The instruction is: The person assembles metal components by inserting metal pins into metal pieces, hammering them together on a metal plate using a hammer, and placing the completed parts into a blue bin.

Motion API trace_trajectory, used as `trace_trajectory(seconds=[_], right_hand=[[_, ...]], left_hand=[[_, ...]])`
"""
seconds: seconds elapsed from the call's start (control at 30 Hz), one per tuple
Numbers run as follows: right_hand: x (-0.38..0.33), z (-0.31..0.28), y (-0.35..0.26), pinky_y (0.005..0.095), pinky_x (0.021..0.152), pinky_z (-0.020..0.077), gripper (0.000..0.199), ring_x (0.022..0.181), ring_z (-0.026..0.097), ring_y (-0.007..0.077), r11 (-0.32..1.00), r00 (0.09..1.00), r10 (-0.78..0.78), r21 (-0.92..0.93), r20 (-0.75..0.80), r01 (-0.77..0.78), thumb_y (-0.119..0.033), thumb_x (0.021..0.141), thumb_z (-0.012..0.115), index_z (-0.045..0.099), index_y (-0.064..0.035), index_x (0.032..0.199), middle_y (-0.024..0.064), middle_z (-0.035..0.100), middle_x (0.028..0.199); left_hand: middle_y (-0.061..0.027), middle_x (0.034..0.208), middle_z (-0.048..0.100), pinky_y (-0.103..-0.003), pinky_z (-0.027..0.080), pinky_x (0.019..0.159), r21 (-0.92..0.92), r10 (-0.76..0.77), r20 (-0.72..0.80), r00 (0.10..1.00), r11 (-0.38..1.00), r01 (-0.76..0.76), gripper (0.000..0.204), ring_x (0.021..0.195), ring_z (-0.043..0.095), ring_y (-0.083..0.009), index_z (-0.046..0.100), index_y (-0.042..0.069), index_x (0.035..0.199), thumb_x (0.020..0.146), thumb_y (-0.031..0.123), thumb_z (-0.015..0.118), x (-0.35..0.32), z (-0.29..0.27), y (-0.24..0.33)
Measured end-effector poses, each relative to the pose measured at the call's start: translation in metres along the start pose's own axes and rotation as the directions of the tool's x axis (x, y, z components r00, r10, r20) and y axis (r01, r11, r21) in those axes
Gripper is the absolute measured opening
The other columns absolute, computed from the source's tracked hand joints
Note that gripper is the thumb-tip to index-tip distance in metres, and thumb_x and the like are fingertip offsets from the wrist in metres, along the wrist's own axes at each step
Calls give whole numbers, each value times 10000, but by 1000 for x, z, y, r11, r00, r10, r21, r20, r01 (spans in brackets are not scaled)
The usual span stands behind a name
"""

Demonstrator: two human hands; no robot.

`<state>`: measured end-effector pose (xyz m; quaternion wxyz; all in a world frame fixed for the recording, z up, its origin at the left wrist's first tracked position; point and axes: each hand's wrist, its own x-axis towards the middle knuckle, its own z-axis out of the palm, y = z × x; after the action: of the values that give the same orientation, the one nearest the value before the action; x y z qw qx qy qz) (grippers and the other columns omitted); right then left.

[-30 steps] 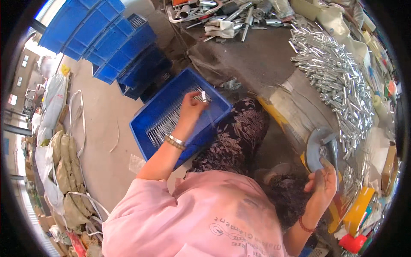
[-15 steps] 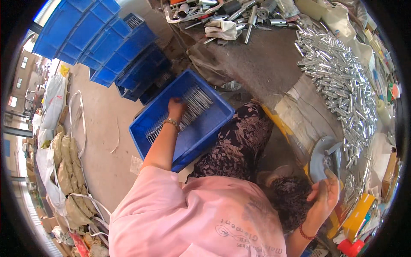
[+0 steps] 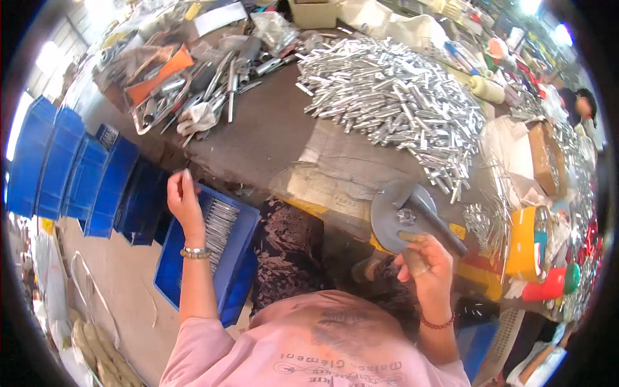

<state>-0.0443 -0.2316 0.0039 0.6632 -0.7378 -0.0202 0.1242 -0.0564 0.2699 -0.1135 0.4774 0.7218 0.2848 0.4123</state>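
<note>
The table (image 3: 258, 129) shows brown between tools (image 3: 206, 84), upper left, and tubes (image 3: 387, 97), upper centre; left hand (image 3: 185, 201) at the bin (image 3: 240, 242), right hand (image 3: 428, 263) by the disc (image 3: 385, 224), both half-curled, grip unclear.

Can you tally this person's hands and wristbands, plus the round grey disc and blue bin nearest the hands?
Left hand and right hand: 2
Pale wristband and red wristband: 2
Round grey disc: 1
Blue bin by the left forearm: 1
Total: 6

Left forearm (image 3: 196, 287) reaches far on the left side, near upright; left hand (image 3: 186, 205) raised, fingers bent and bunched, tips pointing far, contact between tips unclear. Right forearm (image 3: 438, 342) on right; right hand (image 3: 431, 267) lower, nearer, fingers half-curled leftward, grip unclear.
</note>
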Motion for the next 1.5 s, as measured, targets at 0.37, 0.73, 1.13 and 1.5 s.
trace_trajectory(seconds=[0.37, 0.73, 1.13, 1.5], right_hand=[[-3, -3, 6, 247, 710, 595, 282, 855, 719, 96, 997, 998, -57, 58, 25, 55, 54, 1053, 629, 712, 22, 1320, 72, 755, 1001], [-22, -78, -25, 373, 801, 618, 245, 890, 774, 278, 797, 886, -459, -471, -65, 378, -13, 965, 719, 751, -26, 1207, 156, 772, 1011], [112, -186, -1, 600, 845, 576, 259, 984, 739, 488, 118, 872, -487, -986, 46, 118, 30, 891, 593, 656, -53, 1129, 235, 747, 1017], [53, -91, -47, 316, 756, 579, 237, 836, 698, 136, 865, 934, -348, -413, -85, 285, 68, 903, 722, 715, -33, 1117, 46, 706, 916]], left_hand=[[-129, 975, 749, -448, 578, 839, 67, 383, 729, 567, 785, -616, 309, 929, 747, -334, 657, 78, 1203, 934, 140, 795, -60, 216, 189], [-116, 948, 726, -395, 564, 764, -13, 383, 729, 567, 836, -548, 294, 849, 722, -253, 640, 47, 1176, 915, 4, 768, -51, 208, 170], [26, 920, 656, -228, 469, 692, -111, 123, 978, 168, 991, -75, 332, 782, 577, -41, 666, 82, 1241, 944, -19, 777, -122, 140, 233], [-107, 1008, 676, -376, 531, 791, -291, 393, 914, 105, 811, -507, 244, 907, 674, -274, 805, 59, 1144, 913, -13, 778, -138, 144, 236]])
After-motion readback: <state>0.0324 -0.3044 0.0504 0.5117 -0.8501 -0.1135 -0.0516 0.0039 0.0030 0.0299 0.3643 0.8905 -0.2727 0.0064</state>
